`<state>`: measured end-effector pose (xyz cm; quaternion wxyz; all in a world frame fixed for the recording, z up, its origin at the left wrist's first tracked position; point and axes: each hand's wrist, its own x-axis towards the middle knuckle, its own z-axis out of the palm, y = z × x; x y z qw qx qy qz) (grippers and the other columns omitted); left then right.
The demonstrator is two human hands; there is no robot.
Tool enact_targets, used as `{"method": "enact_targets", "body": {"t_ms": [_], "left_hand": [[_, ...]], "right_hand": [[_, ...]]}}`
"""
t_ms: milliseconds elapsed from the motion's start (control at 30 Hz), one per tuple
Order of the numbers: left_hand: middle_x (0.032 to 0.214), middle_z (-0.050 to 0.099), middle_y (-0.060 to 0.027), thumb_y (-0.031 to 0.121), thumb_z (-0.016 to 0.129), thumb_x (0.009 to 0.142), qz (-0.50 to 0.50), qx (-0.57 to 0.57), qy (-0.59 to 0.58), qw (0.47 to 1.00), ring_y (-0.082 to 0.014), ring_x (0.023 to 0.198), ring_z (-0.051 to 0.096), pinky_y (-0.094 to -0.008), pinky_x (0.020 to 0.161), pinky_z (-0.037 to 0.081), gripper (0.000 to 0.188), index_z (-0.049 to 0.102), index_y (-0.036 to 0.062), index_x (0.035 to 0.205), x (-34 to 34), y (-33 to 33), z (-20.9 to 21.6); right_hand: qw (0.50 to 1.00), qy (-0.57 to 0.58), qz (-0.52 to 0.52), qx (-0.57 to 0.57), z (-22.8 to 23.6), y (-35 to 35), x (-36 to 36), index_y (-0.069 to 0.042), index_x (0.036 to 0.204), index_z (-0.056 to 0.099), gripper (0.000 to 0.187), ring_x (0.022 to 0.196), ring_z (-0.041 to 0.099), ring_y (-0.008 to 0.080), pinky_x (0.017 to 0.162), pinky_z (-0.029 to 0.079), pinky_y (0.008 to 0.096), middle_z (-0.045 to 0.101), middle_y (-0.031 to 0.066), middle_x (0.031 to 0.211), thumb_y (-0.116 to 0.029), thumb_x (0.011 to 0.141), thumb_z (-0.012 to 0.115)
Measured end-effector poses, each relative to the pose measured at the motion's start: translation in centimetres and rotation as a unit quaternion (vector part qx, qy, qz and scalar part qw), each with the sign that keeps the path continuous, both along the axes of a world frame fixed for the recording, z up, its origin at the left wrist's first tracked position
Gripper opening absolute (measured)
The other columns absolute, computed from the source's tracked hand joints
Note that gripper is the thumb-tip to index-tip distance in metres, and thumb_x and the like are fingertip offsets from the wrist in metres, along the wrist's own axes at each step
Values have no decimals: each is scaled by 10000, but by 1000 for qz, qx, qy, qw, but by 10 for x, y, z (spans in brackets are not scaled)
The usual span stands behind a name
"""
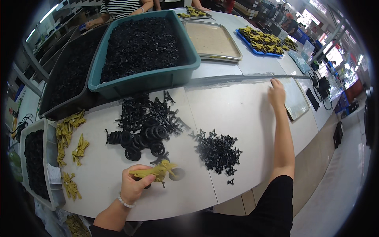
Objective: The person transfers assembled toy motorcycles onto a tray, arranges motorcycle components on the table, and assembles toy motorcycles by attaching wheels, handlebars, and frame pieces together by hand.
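Observation:
My left hand (133, 185) is closed round a yellow plastic toy body (156, 172), held above the near part of the table. Just beyond it lie a heap of black toy wheels (138, 140) and a pile of thin black forked parts (148, 112). My right hand (277, 94) is stretched far out to the right, its fingers curled together beside a shallow metal tray (297, 100). Whatever those fingers hold, if anything, is hidden. Between my arms is a pile of small black A-shaped parts (219, 152).
Loose yellow bodies (71, 134) lie at the left by a grey bin (55, 193) of black parts. A teal tub (146, 77) and a dark bin (49, 112) hold more. Beyond are a metal tray (213, 39), a blue tray (258, 51) of yellow-black toys and a person in stripes (120, 8).

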<state>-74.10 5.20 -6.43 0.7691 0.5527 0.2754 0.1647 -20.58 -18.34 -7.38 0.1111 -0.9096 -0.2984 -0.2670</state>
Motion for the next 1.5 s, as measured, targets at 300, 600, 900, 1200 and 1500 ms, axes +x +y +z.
{"method": "enact_targets", "body": {"t_ms": [300, 600, 900, 1200, 1500], "left_hand": [[837, 637, 1, 37, 696, 798, -41, -60, 5, 997, -38, 714, 553, -185, 634, 446, 202, 643, -17, 986, -7, 5, -10], [832, 641, -3, 29, 697, 792, -60, -91, 14, 994, -38, 665, 546, -187, 578, 435, 205, 645, -13, 986, -16, 8, -4], [783, 647, -10, 29, 691, 802, -45, -35, -5, 998, -21, 609, 510, -171, 530, 392, 164, 649, -15, 954, -11, 2, 1], [836, 679, -63, 33, 692, 796, -38, -43, -64, 996, -86, 721, 618, -203, 652, 474, 147, 652, -34, 920, -12, 0, -2], [847, 670, -117, 58, 635, 839, -23, -120, -106, 987, -179, 731, 657, -339, 705, 574, 117, 633, -46, 892, -8, 0, -2]], "right_hand": [[968, 49, 211, -126, 1, 215, 7, -101, 1218, 558, 414, 1131, 533, 300, 944, 428, 426, 575, 107, 1211, -180, 817, 623], [936, 127, 223, -242, 43, 232, 8, -92, 872, 698, 162, 903, 618, 293, 783, 491, 405, 644, 92, 933, -177, 734, 698], [967, -80, 187, -154, 97, 181, -5, -56, 812, 573, 49, 900, 598, 294, 756, 494, 406, 591, 96, 893, -88, 824, 538], [961, -128, 223, -96, 118, 10, -99, -67, 817, 513, 80, 816, 557, 281, 659, 472, 393, 531, 83, 817, -67, 804, 592], [975, -103, 181, -82, 68, -147, -206, -48, 799, 512, 119, 815, 556, 298, 685, 473, 387, 566, 104, 850, 19, 755, 600]]}}
